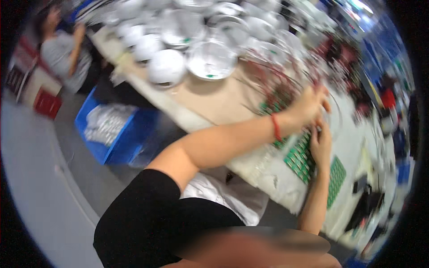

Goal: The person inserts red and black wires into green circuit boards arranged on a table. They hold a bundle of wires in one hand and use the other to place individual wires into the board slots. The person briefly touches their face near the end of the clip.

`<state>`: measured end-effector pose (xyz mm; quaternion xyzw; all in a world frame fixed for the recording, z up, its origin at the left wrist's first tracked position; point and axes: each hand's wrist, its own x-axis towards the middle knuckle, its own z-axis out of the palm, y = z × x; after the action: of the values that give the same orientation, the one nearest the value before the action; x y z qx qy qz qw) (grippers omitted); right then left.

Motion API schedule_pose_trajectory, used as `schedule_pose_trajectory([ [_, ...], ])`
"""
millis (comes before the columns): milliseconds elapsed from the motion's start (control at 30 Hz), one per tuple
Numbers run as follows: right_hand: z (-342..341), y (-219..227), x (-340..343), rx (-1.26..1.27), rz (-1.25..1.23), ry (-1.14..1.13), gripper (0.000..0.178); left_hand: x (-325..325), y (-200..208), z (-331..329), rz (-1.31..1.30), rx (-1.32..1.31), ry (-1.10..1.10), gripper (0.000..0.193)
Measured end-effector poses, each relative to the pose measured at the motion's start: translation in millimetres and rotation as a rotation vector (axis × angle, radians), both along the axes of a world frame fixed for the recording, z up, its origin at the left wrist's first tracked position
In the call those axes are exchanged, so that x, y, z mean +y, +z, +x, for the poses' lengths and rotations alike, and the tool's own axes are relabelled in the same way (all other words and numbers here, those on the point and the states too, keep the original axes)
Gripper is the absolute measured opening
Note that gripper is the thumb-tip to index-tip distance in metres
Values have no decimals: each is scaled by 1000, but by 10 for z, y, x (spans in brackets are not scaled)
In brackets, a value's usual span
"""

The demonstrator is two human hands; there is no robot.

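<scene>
2 bare hands work close together over the right part of the pale surface (263, 170). The left hand (307, 108), with a red wristband (276, 127) at its wrist, reaches across with its fingers curled inward. The right hand (321, 145) comes up from below, fingers bent toward the left hand's fingertips. Blur hides the gap between them, so whether either set of fingers is closed on something, I cannot tell.

Just left of the right hand lies a green circuit-board panel (298, 160), flat on the surface; a 2nd green panel (336, 181) lies right of the right forearm. Beyond the left wrist, dark red wires (267, 82) spread in a tangle beside more green boards (280, 96).

Farther back, many white domes (166, 68) and shiny round shells (212, 58) crowd the surface. On the floor side at left, a blue bin (119, 138) holds a clear bag (106, 125) of pale pieces. 1 other person (67, 56) in a grey top is at upper left.
</scene>
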<state>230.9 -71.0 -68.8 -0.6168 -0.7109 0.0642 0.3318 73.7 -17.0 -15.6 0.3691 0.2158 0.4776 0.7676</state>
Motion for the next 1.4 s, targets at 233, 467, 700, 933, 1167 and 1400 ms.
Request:
schedule_pose_trajectory([
  [233,-1,-10,-51,-8,89,47,12,20,-36,183,41,-51,13,31],
  [467,69,-77,30,32,-22,76,13,68,-31,139,15,-72,45,29],
  [700,193,-156,55,-80,62,52,9,48,-21,153,9,-93,26,29],
  [933,66,-68,25,13,18,70,10,56,-42,153,18,-84,31,29],
  [1167,190,-59,27,26,-25,106,8,61,-53,183,24,-112,24,30],
  [1400,154,17,25,-8,-120,79,10,80,-107,185,31,-107,39,32],
])
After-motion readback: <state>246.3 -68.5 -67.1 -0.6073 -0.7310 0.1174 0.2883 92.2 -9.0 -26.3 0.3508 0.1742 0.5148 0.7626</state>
